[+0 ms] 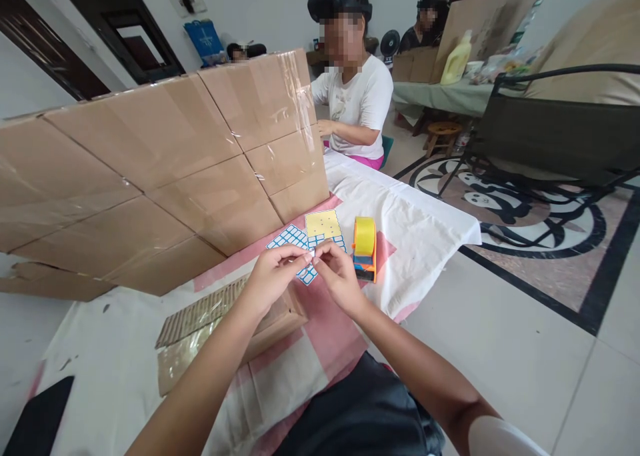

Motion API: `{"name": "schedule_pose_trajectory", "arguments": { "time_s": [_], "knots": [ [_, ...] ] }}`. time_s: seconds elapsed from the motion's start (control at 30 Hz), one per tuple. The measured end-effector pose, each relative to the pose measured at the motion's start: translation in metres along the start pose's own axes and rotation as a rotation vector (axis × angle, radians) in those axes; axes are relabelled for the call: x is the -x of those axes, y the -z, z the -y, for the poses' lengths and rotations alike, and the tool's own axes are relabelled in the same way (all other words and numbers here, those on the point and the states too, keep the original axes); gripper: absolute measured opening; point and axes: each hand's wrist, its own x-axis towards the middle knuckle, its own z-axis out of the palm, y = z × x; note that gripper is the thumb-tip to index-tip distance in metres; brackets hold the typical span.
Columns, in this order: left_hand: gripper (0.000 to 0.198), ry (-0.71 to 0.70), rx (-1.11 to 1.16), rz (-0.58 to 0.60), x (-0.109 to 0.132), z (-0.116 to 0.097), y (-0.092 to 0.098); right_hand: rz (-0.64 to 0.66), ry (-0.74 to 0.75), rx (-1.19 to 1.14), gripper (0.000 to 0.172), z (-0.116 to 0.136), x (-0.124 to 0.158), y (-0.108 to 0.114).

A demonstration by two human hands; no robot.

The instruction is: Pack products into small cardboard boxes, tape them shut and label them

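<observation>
Between my fingertips is a small white sticker [313, 253], mostly covered by the fingers. My left hand [277, 273] pinches it from the left, and my right hand [340, 276] pinches it from the right. Beneath and behind the hands lie sheets of blue-bordered labels [289, 236], partly hidden. One sheet has a yellow backing area [323, 223] showing. Just right of my right hand stands an orange tape dispenser [371, 269] with a roll of yellow tape [365, 236]. A cardboard box [273, 333] with clear tape on it sits under my left forearm.
A tall taped cardboard partition [200, 169] stands along the far left of the cloth-covered table [420, 213]. Across from it sits a person in a white shirt [373, 89] wearing a headset. A dark folding chair [555, 133] is on the right. A dark flat object [43, 416] lies at lower left.
</observation>
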Motion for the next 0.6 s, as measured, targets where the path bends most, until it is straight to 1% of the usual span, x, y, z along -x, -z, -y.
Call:
{"name": "schedule_pose_trajectory", "arguments": {
  "time_s": [0.07, 0.13, 0.2, 0.33, 0.4, 0.47, 0.6],
  "knots": [
    [0.027, 0.000, -0.004, 0.008, 0.0004, 0.0012, 0.0000, 0.007, -0.072, -0.160, 0.013, -0.0020, 0.0004, -0.0012],
    [0.028, 0.014, 0.008, 0.017, 0.0016, 0.0019, 0.0002, 0.008, -0.128, -0.258, 0.013, -0.0030, 0.0004, -0.0021],
    [0.028, 0.018, 0.019, 0.027, 0.0033, 0.0016, 0.0005, 0.015, -0.164, -0.309, 0.013, -0.0029, 0.0000, -0.0021],
    [0.024, -0.033, 0.017, 0.035, 0.0055, -0.0010, -0.0003, 0.037, -0.178, -0.380, 0.013, -0.0015, -0.0004, -0.0006],
    [0.023, -0.049, 0.009, 0.024, 0.0051, -0.0018, -0.0011, 0.042, -0.175, -0.394, 0.013, -0.0009, -0.0003, 0.0000],
    [0.021, -0.057, 0.015, 0.020, 0.0040, -0.0011, -0.0016, 0.036, -0.172, -0.353, 0.014, -0.0010, -0.0002, -0.0001],
    [0.022, -0.054, 0.071, -0.007, 0.0020, 0.0037, -0.0006, -0.021, -0.154, -0.249, 0.016, -0.0051, 0.0011, -0.0008]
  ]
}}
